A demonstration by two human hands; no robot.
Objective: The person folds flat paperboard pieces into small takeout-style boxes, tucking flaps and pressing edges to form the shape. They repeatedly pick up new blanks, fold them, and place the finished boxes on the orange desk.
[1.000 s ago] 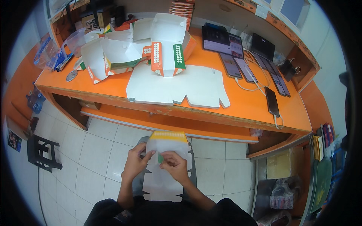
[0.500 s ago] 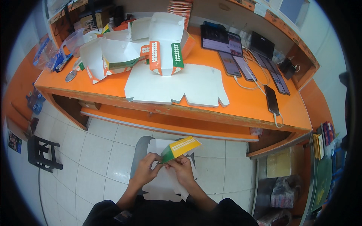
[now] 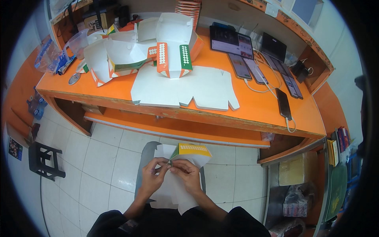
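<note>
A white die-cut cardboard box blank (image 3: pixel 185 156) with a yellow and green printed panel rests over my lap. My left hand (image 3: pixel 152 176) pinches its folded edge from the left. My right hand (image 3: pixel 186 175) grips the same fold from the right, fingertips nearly touching the left hand's. The yellow panel stands up at the far end, above my fingers. The lower part of the blank hangs down between my forearms.
An orange desk (image 3: pixel 252 112) spans the far side, with a flat white box blank (image 3: pixel 185 87), several folded orange, green and white boxes (image 3: pixel 171 59), phones and tablets (image 3: pixel 241 59) on cables. A black stool (image 3: pixel 43 160) stands at the left on the tiled floor. Shelves are at the right.
The blank lay flat on my lap, then one panel was folded up. Now the yellow panel stands higher and both hands have closed together on the fold.
</note>
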